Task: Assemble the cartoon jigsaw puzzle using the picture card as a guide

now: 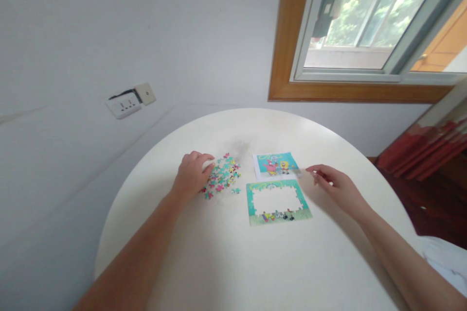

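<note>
My left hand [194,171] rests at the left edge of a pile of loose jigsaw pieces [225,171], mostly teal with some pink and yellow. Its fingers are curved and apart from the thumb, with nothing visible between them. To the right of the pile lies a reference picture [279,165] of cartoon characters on white paper. Just below it is a flat puzzle border [280,220], joined around a blank white middle. My right hand [330,181] hovers to the right of both, fingers loosely bent and apart, holding nothing I can see.
Everything lies on a round white table [219,262] against a pale wall [182,34]. A power socket [126,104] is on the wall at left. A wood-framed window [350,91] is at upper right, with a red curtain [430,143] beside it.
</note>
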{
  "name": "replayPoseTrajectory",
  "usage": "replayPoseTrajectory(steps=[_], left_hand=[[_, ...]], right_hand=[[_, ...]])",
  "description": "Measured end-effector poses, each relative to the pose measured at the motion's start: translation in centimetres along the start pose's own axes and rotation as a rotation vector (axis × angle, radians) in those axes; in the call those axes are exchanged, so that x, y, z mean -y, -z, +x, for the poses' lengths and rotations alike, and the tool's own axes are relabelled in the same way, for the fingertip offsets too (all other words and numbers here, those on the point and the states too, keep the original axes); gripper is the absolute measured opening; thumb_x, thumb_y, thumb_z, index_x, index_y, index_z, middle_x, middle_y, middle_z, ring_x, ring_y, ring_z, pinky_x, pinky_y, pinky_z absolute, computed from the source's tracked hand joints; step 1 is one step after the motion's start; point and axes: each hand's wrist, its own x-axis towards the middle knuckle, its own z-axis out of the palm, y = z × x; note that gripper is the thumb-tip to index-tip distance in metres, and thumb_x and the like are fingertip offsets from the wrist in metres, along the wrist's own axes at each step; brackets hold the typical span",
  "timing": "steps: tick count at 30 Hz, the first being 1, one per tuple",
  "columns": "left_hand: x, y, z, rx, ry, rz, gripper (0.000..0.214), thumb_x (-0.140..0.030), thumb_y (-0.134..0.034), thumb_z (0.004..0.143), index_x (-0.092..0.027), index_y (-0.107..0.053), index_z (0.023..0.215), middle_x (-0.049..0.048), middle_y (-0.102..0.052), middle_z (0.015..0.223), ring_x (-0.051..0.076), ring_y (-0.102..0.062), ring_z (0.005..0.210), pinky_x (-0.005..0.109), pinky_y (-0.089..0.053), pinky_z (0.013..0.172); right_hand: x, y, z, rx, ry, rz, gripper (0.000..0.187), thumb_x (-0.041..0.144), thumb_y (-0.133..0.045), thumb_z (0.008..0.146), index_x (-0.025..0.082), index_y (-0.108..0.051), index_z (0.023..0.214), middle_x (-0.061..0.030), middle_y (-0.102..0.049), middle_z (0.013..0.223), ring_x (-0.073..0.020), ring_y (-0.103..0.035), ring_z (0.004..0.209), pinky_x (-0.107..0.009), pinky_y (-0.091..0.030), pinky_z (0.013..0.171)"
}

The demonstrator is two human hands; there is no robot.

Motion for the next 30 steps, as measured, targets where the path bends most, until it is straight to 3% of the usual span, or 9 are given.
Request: replayPoseTrajectory(steps=[13,19,24,30], left_hand=[[-1.8,-1.0,3.1,0.072,0.107,0.04,0.029,-0.042,-0.056,0.083,-0.017,-0.068,0.09,0.0111,-0.065,0.091,0.027,-0.057,0.092,0.04,-0.044,0.085],[-1.8,-0.8,2.8,0.086,0.015,0.026,0.029,-0.04,-0.05,0.087,-0.016,-0.067,0.091,0.0092,-0.067,0.089,0.024,-0.059,0.092,0.038,-0.043,0.089],[-2.1,-0.1,2.7,0.073,-0.054,0.052,0.037,-0.039,-0.039,0.093,-0.016,-0.067,0.09,0.0095,-0.066,0.09,0.024,-0.059,0.091,0.036,-0.044,0.085],[-2.2,0.3,3.1,0.068,-0.101,0.14,0.039,-0.032,-0.034,0.094,-0.016,-0.065,0.078,0.0111,-0.063,0.083,0.026,-0.059,0.087,0.037,-0.044,0.081]], right_hand=[[0.8,0.0,-0.1,0.03,0.025,0.055,0.032,0.037,-0.044,0.09,0.02,-0.067,0.104,-0.0034,-0.066,0.076,-0.0168,-0.057,0.068,-0.027,-0.043,0.061],[0.7,0.0,0.0,0.033,0.038,0.033,0.031,0.035,-0.043,0.09,0.021,-0.067,0.104,-0.0041,-0.068,0.082,-0.0162,-0.057,0.068,-0.027,-0.043,0.062],[1.1,0.2,-0.1,0.028,0.03,0.029,0.031,0.032,-0.044,0.088,0.02,-0.068,0.104,-0.0025,-0.066,0.075,-0.0152,-0.055,0.064,-0.026,-0.042,0.06],[1.3,0.2,-0.1,0.001,0.02,0.044,0.031,0.031,-0.044,0.086,0.019,-0.069,0.101,-0.0027,-0.064,0.071,-0.0154,-0.054,0.063,-0.027,-0.042,0.059]])
